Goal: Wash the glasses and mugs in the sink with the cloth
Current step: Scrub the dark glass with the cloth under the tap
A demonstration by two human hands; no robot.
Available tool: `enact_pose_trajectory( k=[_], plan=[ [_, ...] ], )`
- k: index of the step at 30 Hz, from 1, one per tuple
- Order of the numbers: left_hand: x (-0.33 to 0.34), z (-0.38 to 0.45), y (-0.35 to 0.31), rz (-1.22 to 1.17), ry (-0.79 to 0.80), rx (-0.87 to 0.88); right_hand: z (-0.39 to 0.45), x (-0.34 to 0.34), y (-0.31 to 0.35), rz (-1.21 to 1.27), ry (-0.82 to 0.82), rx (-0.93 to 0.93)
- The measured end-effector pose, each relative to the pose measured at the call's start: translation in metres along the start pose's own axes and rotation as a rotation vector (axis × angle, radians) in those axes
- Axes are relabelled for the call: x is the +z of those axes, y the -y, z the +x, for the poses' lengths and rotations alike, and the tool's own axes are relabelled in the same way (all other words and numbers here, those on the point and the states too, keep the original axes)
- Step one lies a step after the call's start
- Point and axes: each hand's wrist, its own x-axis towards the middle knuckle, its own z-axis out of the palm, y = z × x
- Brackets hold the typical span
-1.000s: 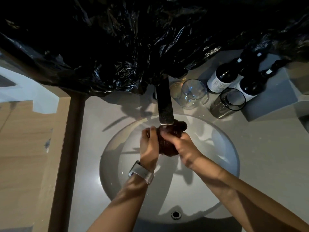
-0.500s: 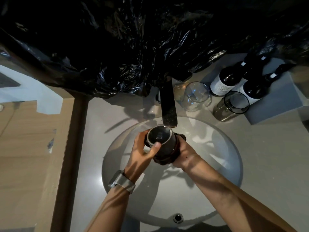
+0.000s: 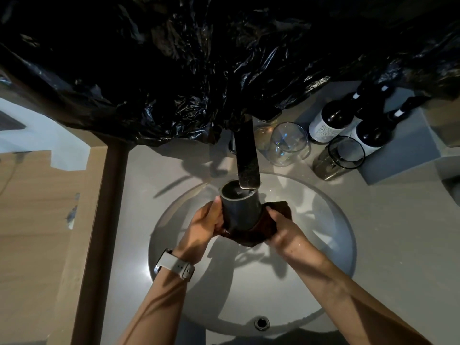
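**Dark mug held under the faucet**

The left hand is gripping a dark mug upright beneath the faucet spout, over the round sink. The right hand is holding a dark cloth against the mug's base. A clear glass, a smoky tumbler and two dark bottles are standing on the counter behind.

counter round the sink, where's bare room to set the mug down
Free: the grey counter right of the round basin, and the strip left of it by the brown wooden edge. Crowded: behind the faucet, where the clear glasses, smoked tumbler and dark bottles stand.
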Motion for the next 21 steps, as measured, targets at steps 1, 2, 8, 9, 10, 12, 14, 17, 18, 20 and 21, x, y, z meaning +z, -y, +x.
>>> enact_pose_trajectory(
  k=[1,2,8,9,10,12,14,17,18,20,21],
  plan=[
    [0.000,-0.002,-0.002,-0.003,-0.021,0.013,-0.006,-0.007,-0.002,-0.026,-0.025,-0.066],
    [-0.001,-0.004,-0.004,0.023,-0.037,0.041,-0.014,-0.014,-0.003,-0.089,-0.037,-0.151],
    [0.010,-0.004,0.008,0.410,-0.132,0.177,-0.048,-0.011,0.005,-0.476,0.131,-0.530],
    [0.016,-0.005,0.010,0.420,-0.123,0.167,-0.046,-0.005,0.007,-0.532,0.164,-0.562],
    [0.022,-0.006,0.012,0.420,-0.117,0.150,-0.042,0.000,0.008,-0.608,0.194,-0.604],
    [0.032,-0.008,0.013,0.370,-0.132,0.120,-0.030,0.008,0.011,-0.797,0.225,-0.757],
    [0.037,-0.009,0.013,0.327,-0.180,0.114,-0.016,0.010,0.014,-0.817,0.223,-0.830],
    [0.037,-0.011,0.011,0.271,-0.252,0.072,-0.012,-0.001,0.009,-0.790,0.168,-0.755],
    [0.036,-0.010,0.011,0.240,-0.273,0.058,-0.015,-0.006,0.002,-0.813,0.178,-0.714],
    [0.036,-0.009,0.011,0.246,-0.285,0.044,-0.021,-0.009,-0.009,-0.853,0.239,-0.702],
    [0.037,-0.009,0.011,0.265,-0.278,0.045,-0.021,-0.006,-0.009,-0.845,0.248,-0.715]
  ],
)
